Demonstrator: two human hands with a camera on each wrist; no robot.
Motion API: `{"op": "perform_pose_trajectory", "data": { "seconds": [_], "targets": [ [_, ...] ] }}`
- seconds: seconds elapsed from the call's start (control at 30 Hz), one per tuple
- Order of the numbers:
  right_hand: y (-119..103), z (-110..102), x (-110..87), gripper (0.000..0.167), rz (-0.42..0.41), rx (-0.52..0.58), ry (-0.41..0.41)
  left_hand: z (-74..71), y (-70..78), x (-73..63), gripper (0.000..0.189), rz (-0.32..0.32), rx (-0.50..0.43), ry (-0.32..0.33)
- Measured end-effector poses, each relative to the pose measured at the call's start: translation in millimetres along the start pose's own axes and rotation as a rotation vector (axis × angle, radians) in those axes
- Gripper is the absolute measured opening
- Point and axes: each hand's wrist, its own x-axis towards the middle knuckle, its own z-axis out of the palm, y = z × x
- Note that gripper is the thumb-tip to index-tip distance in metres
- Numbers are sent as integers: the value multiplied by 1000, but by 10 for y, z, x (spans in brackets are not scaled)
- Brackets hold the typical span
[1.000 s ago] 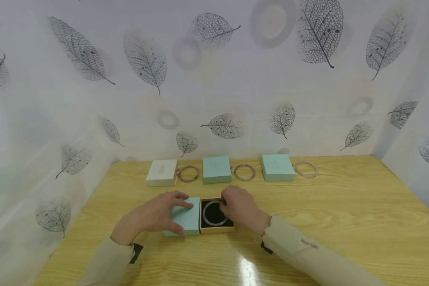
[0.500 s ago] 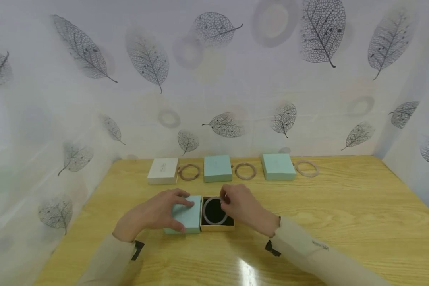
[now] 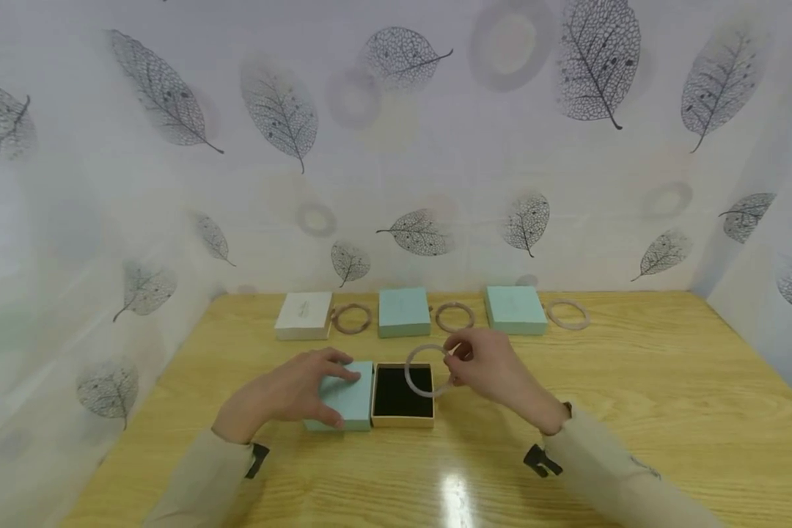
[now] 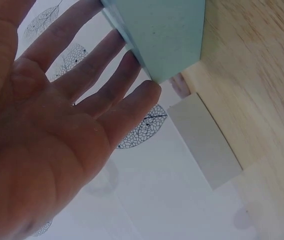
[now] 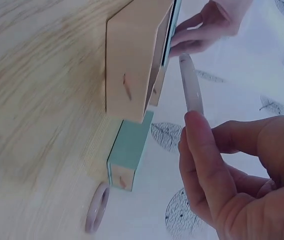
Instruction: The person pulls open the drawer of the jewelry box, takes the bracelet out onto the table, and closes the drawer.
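Observation:
Between thumb and fingers, my right hand (image 3: 491, 370) pinches a pale bangle (image 3: 412, 383), raised over the right edge of an open box (image 3: 402, 422) with a black lining. In the right wrist view that bangle (image 5: 191, 82) is seen nearly edge-on above the fingertips. Just left of the open box lies a light-green lid or box (image 3: 353, 400). My left hand (image 3: 284, 396) rests on it with fingers spread and fairly straight; in the left wrist view the palm (image 4: 47, 130) shows, with fingertips against the green side (image 4: 162, 35).
Along the back of the wooden table (image 3: 633, 411) stand a white box (image 3: 303, 315), a green box (image 3: 404, 312) and another green box (image 3: 515, 309). Beside them lie three bangles: one on the left (image 3: 352, 319), one in the middle (image 3: 455, 317), one on the right (image 3: 568, 314).
My right hand has lifted the bangle out of the black-lined box and moved up and to the right with it. The left hand has stayed on the green lid or box.

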Motion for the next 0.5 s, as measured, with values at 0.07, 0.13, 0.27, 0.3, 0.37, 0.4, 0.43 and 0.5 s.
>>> {"op": "perform_pose_trajectory", "data": {
  "seconds": [0.07, 0.13, 0.27, 0.3, 0.37, 0.4, 0.43, 0.5],
  "targets": [
    [46, -62, -15, 20, 30, 4, 8, -4, 3, 3, 69, 6, 3, 2],
    [95, -117, -30, 21, 50, -17, 21, -10, 6, 6, 69, 8, 8, 1],
    [212, -195, -59, 20, 69, -58, 46, -12, 11, 13, 69, -2, 17, -4],
    [241, -207, -67, 20, 74, -60, 47, -12, 13, 14, 69, -6, 19, -7],
    [301, -225, -81, 20, 82, -60, 49, -9, 17, 12, 69, -13, 20, -10],
    [329, -232, -87, 20, 90, -60, 49, -9, 19, 11, 69, -15, 20, -11],
    [356, -240, -93, 21, 95, -61, 49, -10, 22, 11, 69, -16, 23, -13],
    [405, -252, -104, 21, 102, -69, 52, -11, 26, 13, 69, -17, 21, -14]
  ]
}}
